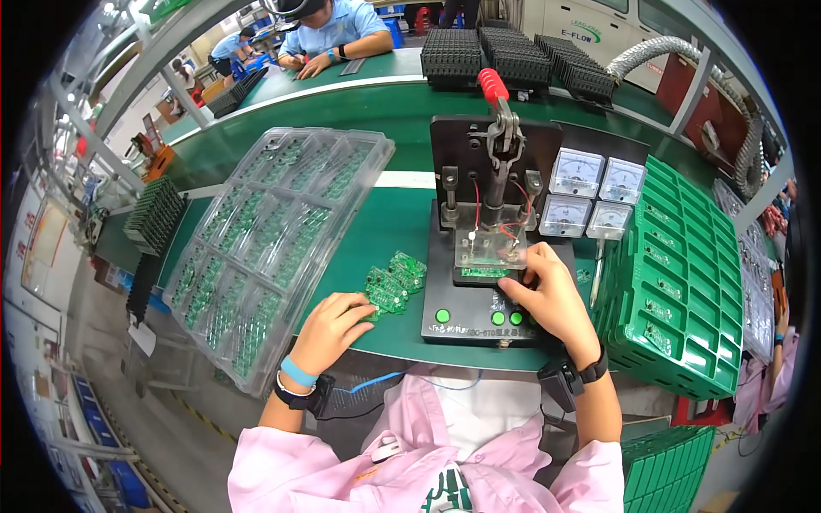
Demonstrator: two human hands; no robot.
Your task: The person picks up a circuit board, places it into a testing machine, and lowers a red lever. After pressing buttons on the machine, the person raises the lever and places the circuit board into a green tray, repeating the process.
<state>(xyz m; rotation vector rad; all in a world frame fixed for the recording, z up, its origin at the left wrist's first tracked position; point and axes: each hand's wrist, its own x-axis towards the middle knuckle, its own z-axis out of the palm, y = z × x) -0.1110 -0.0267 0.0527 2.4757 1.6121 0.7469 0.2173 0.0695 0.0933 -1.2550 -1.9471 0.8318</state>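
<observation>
A black test fixture [436, 295] with a red-handled toggle clamp [493, 88] stands on the green bench. Beneath its clear plate [487, 248] lies a small green circuit board [485, 273]. My right hand [552, 295] is at that board's right end, thumb in front and curled fingers beside the clear plate; some fingertips are hidden. A pile of green circuit boards [395, 284] lies left of the fixture. At the pile's near left edge, my left hand [329, 329] has its fingers bent and close together, thumb and forefinger at a board's edge.
A clear compartment tray [329, 201] full of boards is on the left. Four-dial meters [575, 173] stand right of the fixture, beside stacked green trays [684, 282]. Black racks [513, 56] line the far bench, where a person in blue [355, 34] works.
</observation>
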